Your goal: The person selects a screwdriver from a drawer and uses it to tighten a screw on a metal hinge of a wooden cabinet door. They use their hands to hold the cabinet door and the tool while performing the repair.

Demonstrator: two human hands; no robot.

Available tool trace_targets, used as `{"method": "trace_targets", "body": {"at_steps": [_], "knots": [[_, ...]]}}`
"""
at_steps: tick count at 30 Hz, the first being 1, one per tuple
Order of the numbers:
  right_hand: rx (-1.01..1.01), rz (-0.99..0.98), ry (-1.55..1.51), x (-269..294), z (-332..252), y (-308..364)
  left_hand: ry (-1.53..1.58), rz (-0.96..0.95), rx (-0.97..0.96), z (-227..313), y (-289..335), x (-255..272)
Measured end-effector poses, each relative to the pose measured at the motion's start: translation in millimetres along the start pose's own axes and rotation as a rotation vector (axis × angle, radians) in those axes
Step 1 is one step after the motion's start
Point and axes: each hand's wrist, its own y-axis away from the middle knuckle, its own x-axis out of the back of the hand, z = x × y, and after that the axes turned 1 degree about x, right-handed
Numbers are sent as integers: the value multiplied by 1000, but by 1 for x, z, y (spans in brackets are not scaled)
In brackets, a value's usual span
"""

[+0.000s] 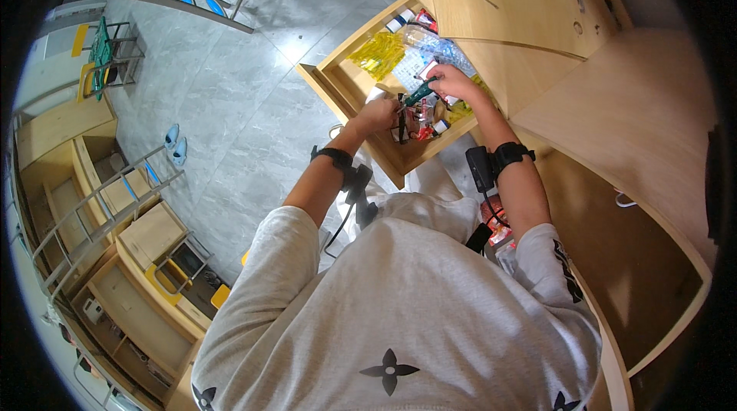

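Fingers of the right hand (456,84) are pinched shut on 1 end of a long, thin, dark green thing (419,93). It is up over an open drawer of pale wood (321,89). From those fingers it slants back toward the person's left, and its far end points at the left hand (378,115). The right hand is nearer. The left fingers are curled by that far end; I can't tell if they grip it.

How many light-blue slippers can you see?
2: one slipper on the grey tiled floor, left of the open drawer; the other slipper beside it, lower in the picture. Furniture may hide more.
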Motion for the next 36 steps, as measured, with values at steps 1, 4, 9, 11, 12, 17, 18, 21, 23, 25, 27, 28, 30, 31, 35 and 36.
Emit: {"method": "trace_targets", "body": {"at_steps": [1, 4, 9, 11, 12, 17, 18, 21, 23, 25, 27, 28, 30, 31, 35, 36], "knots": [[-109, 10, -9, 0, -4, 1, 13, 5, 11, 5, 1, 6], [-249, 78, 102, -2, -25, 3, 98, -43, 121, 8, 5, 14], [-304, 89, 171, -1, -22, -2, 116, -31, 177, 7, 5, 17], [-301, 81, 214, -1, -18, -5, 123, -42, 174, 9, 5, 18], [-248, 80, 228, 0, -11, -6, 116, -5, 145, 11, 5, 19], [-87, 33, 208, 2, 5, -8, 294, -100, 183, 3, 1, 19], [-58, 44, 212, 2, 7, -7, 348, -121, 140, 1, 1, 20], [-35, 39, 200, 1, 9, -4, 450, -191, 140, 8, -2, 27], [-38, 26, 187, 0, 8, -4, 494, -237, 184, 9, -4, 26], [59, 52, 128, -2, 7, -5, 320, -172, 146, 3, -3, 19], [112, 140, 165, -4, 14, -6, 270, -189, 129, -1, -6, 15], [167, 223, 205, -4, 18, -6, 222, -202, 116, -2, -7, 13], [10, 119, 159, -1, -3, -7, 191, -136, 103, -8, -2, 7], [-151, 22, 113, -1, -15, -7, 158, -73, 84, -11, 1, 5], [-182, 118, 105, 0, -9, -6, 167, -151, 186, 4, -2, 15], [-208, 98, 93, 0, -8, -6, 149, -139, 201, 8, -1, 18]]}}
